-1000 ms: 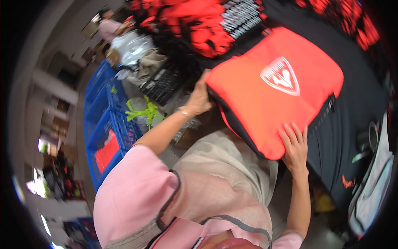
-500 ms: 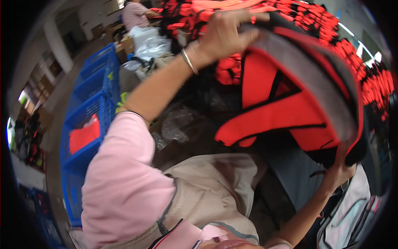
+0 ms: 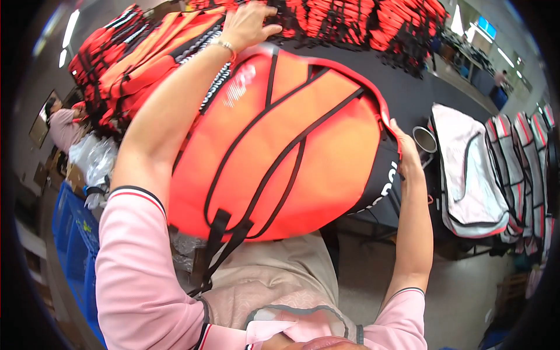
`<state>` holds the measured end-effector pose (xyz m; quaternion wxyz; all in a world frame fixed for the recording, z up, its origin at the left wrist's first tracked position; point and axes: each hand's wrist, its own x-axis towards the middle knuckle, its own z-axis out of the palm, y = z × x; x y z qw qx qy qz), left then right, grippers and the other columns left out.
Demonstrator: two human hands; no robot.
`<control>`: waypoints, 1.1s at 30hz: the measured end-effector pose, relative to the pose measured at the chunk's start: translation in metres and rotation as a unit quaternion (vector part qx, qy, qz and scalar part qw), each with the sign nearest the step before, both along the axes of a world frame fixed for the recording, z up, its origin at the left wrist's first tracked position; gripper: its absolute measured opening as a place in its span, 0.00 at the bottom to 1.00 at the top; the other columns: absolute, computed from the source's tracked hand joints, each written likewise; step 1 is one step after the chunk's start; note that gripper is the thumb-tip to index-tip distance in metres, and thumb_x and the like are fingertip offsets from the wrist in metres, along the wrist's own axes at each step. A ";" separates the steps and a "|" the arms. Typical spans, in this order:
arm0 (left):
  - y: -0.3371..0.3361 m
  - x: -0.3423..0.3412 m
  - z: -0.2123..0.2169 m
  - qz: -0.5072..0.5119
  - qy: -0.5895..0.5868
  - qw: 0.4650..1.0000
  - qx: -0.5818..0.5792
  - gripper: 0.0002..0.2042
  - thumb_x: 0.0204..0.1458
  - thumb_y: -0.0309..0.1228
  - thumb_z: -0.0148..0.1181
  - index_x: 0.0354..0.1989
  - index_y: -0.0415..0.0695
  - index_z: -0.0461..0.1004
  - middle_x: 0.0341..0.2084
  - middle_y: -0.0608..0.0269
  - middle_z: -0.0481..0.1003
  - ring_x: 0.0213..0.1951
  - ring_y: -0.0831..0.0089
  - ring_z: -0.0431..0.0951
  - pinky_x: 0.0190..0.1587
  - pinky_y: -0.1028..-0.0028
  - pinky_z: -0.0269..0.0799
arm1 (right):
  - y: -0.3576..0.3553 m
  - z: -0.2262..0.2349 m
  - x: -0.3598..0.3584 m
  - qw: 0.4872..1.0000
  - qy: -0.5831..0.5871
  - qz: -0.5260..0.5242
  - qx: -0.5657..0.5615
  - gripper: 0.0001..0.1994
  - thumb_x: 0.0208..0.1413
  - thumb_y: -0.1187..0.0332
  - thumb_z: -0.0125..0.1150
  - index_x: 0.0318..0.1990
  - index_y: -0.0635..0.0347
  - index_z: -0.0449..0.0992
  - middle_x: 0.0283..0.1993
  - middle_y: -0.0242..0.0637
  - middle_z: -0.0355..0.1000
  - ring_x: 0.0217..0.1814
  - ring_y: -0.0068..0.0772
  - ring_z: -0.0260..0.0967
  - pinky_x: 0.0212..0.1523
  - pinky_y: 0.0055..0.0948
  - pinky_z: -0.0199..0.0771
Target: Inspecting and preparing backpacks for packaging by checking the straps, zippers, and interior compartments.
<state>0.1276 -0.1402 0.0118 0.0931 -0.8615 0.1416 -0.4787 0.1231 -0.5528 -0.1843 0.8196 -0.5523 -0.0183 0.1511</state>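
Note:
A large orange-red backpack (image 3: 326,169) with black trim, shoulder straps and a black end panel is held up in front of my body. Dangling black webbing straps (image 3: 219,233) hang from its lower edge. My right hand (image 3: 405,149) grips the bag's right rim, its fingers partly hidden behind the edge. My left arm reaches across the bag's left side. Just beyond the upper rim, my left hand (image 3: 249,26) has its thumb and fingers apart, close to the piled orange pieces. Whether it touches the bag cannot be made out.
Stacked orange-and-black bags (image 3: 128,76) lie at the far left, with bundled orange straps (image 3: 344,20) along the back of the dark table (image 3: 373,64). White-grey bags (image 3: 469,169) stand at right. Blue crates (image 3: 73,251) line the left. A person (image 3: 63,123) works at far left.
The backpack has swung left and turned, so its broad orange strap side now faces me. My left hand has come off its grip on the rim. My view has turned right.

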 end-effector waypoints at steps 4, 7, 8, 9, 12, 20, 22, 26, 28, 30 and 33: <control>0.012 0.016 -0.104 -0.040 0.267 0.949 -0.162 0.32 0.54 0.58 0.53 0.54 0.41 0.74 0.56 0.44 0.70 0.58 0.48 0.69 0.61 0.58 0.63 | -0.044 -0.043 0.006 0.906 -0.052 -0.315 -0.278 0.23 0.65 0.53 0.50 0.53 0.68 0.70 0.42 0.41 0.73 0.40 0.28 0.72 0.32 0.31 0.75; 0.033 -0.031 -0.169 0.038 0.437 0.886 -0.148 0.40 0.53 0.59 0.54 0.64 0.36 0.62 0.63 0.39 0.61 0.66 0.50 0.59 0.66 0.61 0.55 | -0.051 -0.037 -0.040 0.916 -0.062 -0.268 -0.293 0.26 0.63 0.50 0.51 0.57 0.64 0.67 0.52 0.41 0.68 0.48 0.30 0.68 0.42 0.28 0.71; 0.039 -0.051 -0.187 0.076 0.490 0.848 -0.187 0.42 0.53 0.59 0.54 0.66 0.36 0.58 0.65 0.37 0.59 0.68 0.51 0.56 0.68 0.63 0.53 | -0.048 -0.041 -0.058 0.914 -0.097 -0.242 -0.311 0.26 0.64 0.51 0.50 0.57 0.67 0.67 0.53 0.46 0.69 0.51 0.33 0.69 0.48 0.30 0.71; 0.042 -0.066 -0.203 0.039 0.518 0.821 -0.236 0.43 0.54 0.58 0.55 0.67 0.35 0.56 0.65 0.38 0.58 0.69 0.54 0.56 0.68 0.64 0.51 | -0.061 -0.068 -0.071 0.894 -0.138 -0.244 -0.349 0.27 0.64 0.51 0.52 0.59 0.68 0.65 0.57 0.49 0.67 0.55 0.38 0.68 0.55 0.31 0.67; 0.045 -0.137 -0.240 -0.003 0.570 0.722 -0.393 0.42 0.55 0.53 0.57 0.68 0.33 0.53 0.65 0.41 0.59 0.68 0.60 0.57 0.68 0.69 0.51 | -0.027 -0.098 -0.141 0.879 -0.096 -0.361 -0.295 0.26 0.67 0.52 0.49 0.60 0.68 0.64 0.57 0.47 0.67 0.60 0.36 0.64 0.61 0.30 0.61; 0.041 -0.177 -0.258 -0.098 0.527 0.657 -0.530 0.23 0.56 0.33 0.61 0.57 0.32 0.68 0.48 0.60 0.75 0.50 0.75 0.73 0.55 0.74 0.67 | 0.028 -0.034 -0.168 0.964 -0.254 -0.044 -0.067 0.31 0.56 0.58 0.67 0.60 0.68 0.63 0.57 0.37 0.64 0.54 0.22 0.62 0.51 0.25 0.65; 0.054 -0.166 -0.227 -0.125 0.496 0.699 -0.499 0.20 0.56 0.29 0.62 0.55 0.32 0.70 0.45 0.62 0.77 0.46 0.77 0.75 0.50 0.75 0.70 | 0.028 0.010 -0.144 0.937 -0.288 -0.044 -0.195 0.24 0.48 0.61 0.75 0.46 0.67 0.72 0.40 0.31 0.70 0.37 0.16 0.62 0.35 0.21 0.66; 0.086 -0.138 -0.170 -0.129 0.485 0.679 -0.535 0.22 0.58 0.27 0.56 0.61 0.33 0.65 0.51 0.57 0.74 0.48 0.74 0.75 0.51 0.75 0.72 | 0.039 0.079 -0.115 0.950 -0.200 -0.116 -0.212 0.15 0.54 0.61 0.69 0.27 0.66 0.77 0.20 0.23 0.70 0.19 0.13 0.65 0.21 0.16 0.67; 0.088 -0.132 -0.176 -0.121 0.440 0.718 -0.525 0.25 0.58 0.27 0.55 0.64 0.34 0.60 0.55 0.54 0.71 0.52 0.71 0.73 0.54 0.73 0.71 | 0.032 0.064 -0.096 0.966 -0.152 -0.031 -0.208 0.15 0.55 0.63 0.67 0.36 0.69 0.78 0.27 0.32 0.76 0.25 0.16 0.71 0.25 0.19 0.72; 0.066 -0.124 -0.204 -0.127 0.347 0.796 -0.480 0.33 0.57 0.27 0.51 0.71 0.37 0.46 0.64 0.47 0.59 0.63 0.60 0.64 0.62 0.66 0.63 | 0.017 -0.014 -0.066 0.898 -0.236 -0.103 -0.358 0.20 0.52 0.63 0.69 0.45 0.71 0.72 0.35 0.43 0.77 0.34 0.31 0.77 0.35 0.28 0.76; 0.031 -0.172 -0.263 0.075 0.415 0.904 -0.068 0.27 0.57 0.33 0.52 0.68 0.53 0.60 0.69 0.46 0.51 0.67 0.42 0.55 0.66 0.58 0.57 | 0.034 -0.071 -0.119 0.830 -0.202 -0.135 -0.502 0.27 0.50 0.65 0.69 0.54 0.66 0.64 0.39 0.53 0.74 0.40 0.47 0.75 0.44 0.37 0.73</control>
